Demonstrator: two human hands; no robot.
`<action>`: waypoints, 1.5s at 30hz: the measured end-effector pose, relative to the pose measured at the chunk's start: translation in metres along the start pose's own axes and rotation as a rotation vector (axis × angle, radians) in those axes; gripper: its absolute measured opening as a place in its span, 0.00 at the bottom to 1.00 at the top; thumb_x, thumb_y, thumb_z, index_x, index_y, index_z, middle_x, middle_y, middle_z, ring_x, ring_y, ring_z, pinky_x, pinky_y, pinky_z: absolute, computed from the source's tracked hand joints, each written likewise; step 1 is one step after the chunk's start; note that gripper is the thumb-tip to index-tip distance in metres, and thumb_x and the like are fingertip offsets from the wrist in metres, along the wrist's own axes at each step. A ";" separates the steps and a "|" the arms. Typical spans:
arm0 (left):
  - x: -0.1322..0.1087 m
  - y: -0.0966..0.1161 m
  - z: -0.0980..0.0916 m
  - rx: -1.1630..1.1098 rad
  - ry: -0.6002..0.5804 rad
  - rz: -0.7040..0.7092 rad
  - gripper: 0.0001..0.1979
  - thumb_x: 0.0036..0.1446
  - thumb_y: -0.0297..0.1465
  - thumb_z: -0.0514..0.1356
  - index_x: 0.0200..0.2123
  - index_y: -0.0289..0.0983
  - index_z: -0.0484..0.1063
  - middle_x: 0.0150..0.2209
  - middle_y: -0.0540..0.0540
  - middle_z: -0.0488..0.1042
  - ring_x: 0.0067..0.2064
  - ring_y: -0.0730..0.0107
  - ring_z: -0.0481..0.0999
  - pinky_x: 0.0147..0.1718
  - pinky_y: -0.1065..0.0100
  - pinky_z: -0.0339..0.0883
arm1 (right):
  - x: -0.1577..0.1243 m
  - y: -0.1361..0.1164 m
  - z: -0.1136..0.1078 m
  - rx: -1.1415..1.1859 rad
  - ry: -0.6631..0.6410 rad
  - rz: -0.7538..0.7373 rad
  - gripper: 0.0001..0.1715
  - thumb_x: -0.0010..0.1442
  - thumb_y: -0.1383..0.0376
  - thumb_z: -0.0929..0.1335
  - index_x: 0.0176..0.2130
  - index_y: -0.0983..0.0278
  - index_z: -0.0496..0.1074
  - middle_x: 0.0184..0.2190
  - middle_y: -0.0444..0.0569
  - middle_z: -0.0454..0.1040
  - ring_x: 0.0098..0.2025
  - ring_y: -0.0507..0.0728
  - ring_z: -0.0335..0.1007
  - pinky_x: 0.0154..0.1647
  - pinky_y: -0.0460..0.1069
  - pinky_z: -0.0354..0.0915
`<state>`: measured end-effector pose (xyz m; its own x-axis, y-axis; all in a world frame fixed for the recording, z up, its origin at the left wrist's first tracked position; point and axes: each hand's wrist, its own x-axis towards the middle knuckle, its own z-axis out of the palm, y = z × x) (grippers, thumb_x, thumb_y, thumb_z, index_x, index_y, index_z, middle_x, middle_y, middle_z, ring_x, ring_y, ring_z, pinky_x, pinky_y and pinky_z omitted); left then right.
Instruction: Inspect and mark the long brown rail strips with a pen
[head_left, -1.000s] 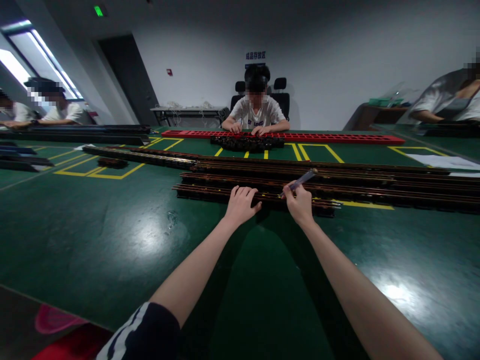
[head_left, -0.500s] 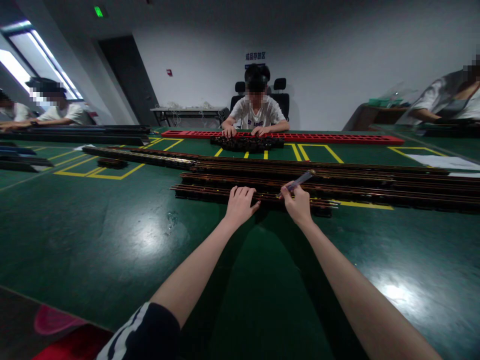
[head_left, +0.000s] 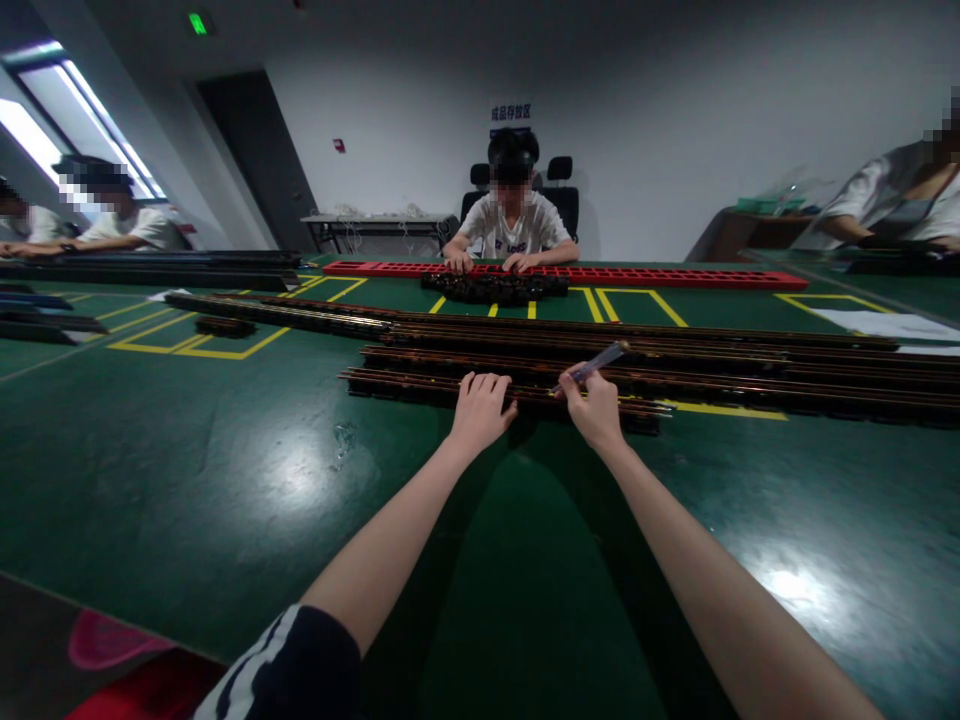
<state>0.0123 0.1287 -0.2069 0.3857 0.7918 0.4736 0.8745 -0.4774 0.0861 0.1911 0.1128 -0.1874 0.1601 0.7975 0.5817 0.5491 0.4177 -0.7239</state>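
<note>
My left hand (head_left: 480, 408) rests with its fingers laid flat on the nearest dark rail strip (head_left: 405, 383) on the green table (head_left: 225, 470). Just to its right, my right hand (head_left: 595, 405) pinches a thin pen-like tool (head_left: 600, 360) whose tip points down at the same strip. That strip is the front one of several long dark rails (head_left: 750, 365) lying side by side across the table.
A person sits opposite behind a long red tray (head_left: 660, 276) and a pile of small black parts (head_left: 495, 287). Other people work at the far left and far right. Yellow floor-style lines (head_left: 187, 349) mark the tabletop. White paper (head_left: 877, 323) lies at right.
The front strip has slid slightly to the left under my hands. Both hands shifted a little left with it.
</note>
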 end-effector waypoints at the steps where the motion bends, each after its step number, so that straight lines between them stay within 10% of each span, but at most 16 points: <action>1: 0.000 0.000 0.000 -0.002 0.001 0.002 0.16 0.62 0.35 0.53 0.51 0.36 0.67 0.49 0.41 0.73 0.54 0.57 0.69 0.60 0.52 0.53 | 0.000 0.000 0.000 0.002 -0.002 0.001 0.16 0.58 0.51 0.62 0.29 0.60 0.65 0.21 0.50 0.75 0.26 0.60 0.74 0.31 0.53 0.67; 45: -0.002 -0.001 0.000 -0.001 0.023 0.042 0.20 0.60 0.24 0.49 0.53 0.39 0.69 0.49 0.44 0.74 0.53 0.62 0.70 0.61 0.53 0.53 | 0.001 0.007 -0.003 0.038 0.109 0.053 0.14 0.58 0.55 0.61 0.27 0.61 0.65 0.18 0.46 0.71 0.22 0.58 0.69 0.28 0.51 0.61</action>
<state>0.0108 0.1277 -0.2076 0.4151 0.7619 0.4972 0.8574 -0.5104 0.0663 0.1974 0.1151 -0.1907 0.2773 0.7675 0.5780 0.5066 0.3944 -0.7667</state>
